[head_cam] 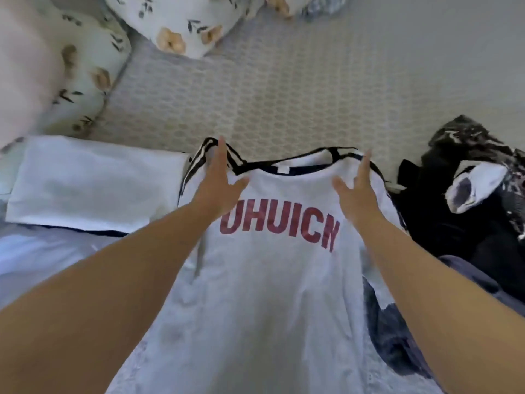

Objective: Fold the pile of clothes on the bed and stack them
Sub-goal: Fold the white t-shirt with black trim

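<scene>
A white T-shirt (272,294) with red letters and black-and-white striped shoulders lies spread on the bed, collar away from me. My left hand (220,180) lies flat with straight fingers on its left shoulder. My right hand (356,191) lies flat with straight fingers on its right shoulder. A folded white garment (93,183) lies to the left of the shirt. A pile of dark clothes (466,206) with a white piece on top sits to the right.
The grey patterned bedsheet (284,95) stretches beyond the shirt. Floral pillows (181,24) lie at the far edge and at the left (85,75). Dark blue fabric (397,336) shows under the shirt's right side.
</scene>
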